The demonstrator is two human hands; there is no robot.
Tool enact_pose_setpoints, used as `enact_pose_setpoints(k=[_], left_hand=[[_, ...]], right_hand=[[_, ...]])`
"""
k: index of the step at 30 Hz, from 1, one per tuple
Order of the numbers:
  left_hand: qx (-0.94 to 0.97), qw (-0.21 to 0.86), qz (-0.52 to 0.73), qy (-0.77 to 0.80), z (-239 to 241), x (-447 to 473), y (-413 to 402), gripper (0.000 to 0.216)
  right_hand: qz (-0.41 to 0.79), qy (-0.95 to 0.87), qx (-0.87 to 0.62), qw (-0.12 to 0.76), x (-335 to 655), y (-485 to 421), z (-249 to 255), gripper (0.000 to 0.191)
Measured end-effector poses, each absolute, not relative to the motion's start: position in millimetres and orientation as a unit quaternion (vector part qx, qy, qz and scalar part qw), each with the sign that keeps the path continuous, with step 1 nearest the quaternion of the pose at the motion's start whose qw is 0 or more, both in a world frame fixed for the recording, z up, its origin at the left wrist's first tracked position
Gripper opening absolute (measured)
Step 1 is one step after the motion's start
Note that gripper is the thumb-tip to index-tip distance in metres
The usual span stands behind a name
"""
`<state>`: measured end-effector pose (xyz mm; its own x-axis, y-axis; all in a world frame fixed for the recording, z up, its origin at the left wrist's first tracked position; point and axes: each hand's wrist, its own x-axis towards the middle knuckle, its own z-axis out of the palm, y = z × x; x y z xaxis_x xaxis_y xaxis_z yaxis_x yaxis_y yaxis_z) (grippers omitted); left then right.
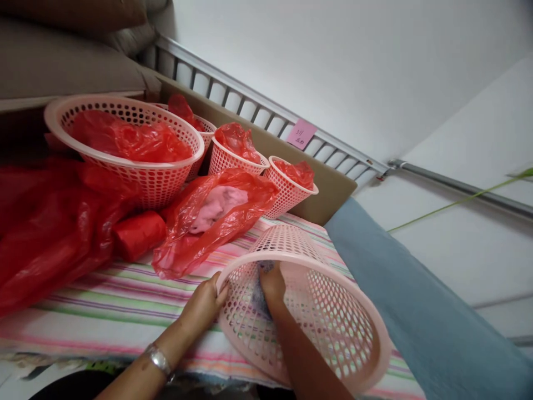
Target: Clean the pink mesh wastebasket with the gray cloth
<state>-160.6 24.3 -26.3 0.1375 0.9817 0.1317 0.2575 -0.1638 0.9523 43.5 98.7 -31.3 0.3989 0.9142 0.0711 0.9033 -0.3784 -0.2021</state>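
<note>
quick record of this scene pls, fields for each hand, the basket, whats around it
left hand: grips the rim of the tilted basket from outside; watch on the wrist
right hand: reaches inside the basket, pressing a bluish cloth against its wall
basket: pink, perforated, lying on its side on the striped cloth
behind: four pink baskets with red bags in them, the largest at left
loose items: open red bag with something pink inside; red roll
other: pink note on the rail
</note>
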Motion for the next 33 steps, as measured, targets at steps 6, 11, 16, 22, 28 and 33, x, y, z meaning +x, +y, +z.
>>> enact_pose_setpoints(k=[6,11,16,22,28,33], left_hand=[[0.603,0.429,0.478,0.474,-33,-161,26,0.023],[0.603,0.425,0.490,0.466,-34,-162,25,0.026],[0.617,0.412,0.481,0.468,-32,-166,25,0.026],[0.622,0.427,0.462,0.466,-25,-171,25,0.028],[0.618,0.428,0.463,0.470,-23,-171,25,0.029],[0.618,0.420,0.462,0.479,-27,-170,24,0.026]], right_hand=[[0.061,-0.621,-0.754,0.203,-10,7,-46,0.058],[0.162,-0.720,-0.630,0.242,1,-39,-54,0.068],[0.171,-0.593,-0.717,0.325,27,-6,0,0.065],[0.231,-0.633,-0.690,0.265,30,4,38,0.072],[0.163,-0.721,-0.654,0.160,28,-3,10,0.082],[0.084,-0.725,-0.666,0.155,20,19,-36,0.056]])
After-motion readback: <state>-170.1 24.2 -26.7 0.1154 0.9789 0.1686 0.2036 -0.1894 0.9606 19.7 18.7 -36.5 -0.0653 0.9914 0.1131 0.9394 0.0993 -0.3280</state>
